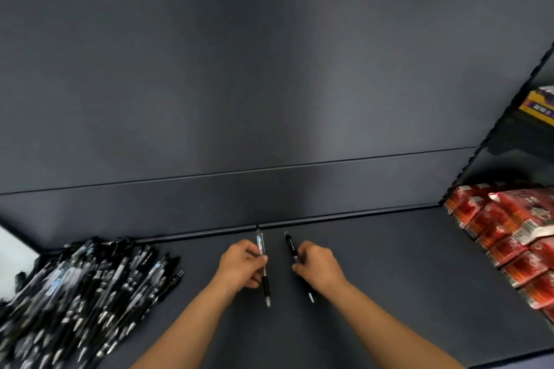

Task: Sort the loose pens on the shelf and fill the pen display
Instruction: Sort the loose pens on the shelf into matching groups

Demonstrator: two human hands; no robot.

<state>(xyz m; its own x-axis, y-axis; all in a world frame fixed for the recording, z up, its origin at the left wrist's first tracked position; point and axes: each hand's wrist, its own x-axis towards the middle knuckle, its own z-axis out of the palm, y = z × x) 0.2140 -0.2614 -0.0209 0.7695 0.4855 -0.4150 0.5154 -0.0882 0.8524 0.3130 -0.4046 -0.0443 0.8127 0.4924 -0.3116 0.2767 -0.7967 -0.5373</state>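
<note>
Your left grip (242, 263) is clamped on a clear-barrelled pen (260, 244). Your right grip (317, 263) is clamped on a black pen (290, 244). Both pens are over the middle of the shelf (389, 263), side by side and apart, with button ends toward 12 o'clock and tips toward 6 o'clock. The loose pen pile (90, 287) lies at 8 o'clock from your grips. Red packs (515, 237) are stacked at 3 o'clock.

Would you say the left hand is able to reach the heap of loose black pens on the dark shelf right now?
Probably yes: only bare dark shelf lies between the left hand and the heap of loose black pens, though the hand already grips a clear-barrelled pen.
</note>
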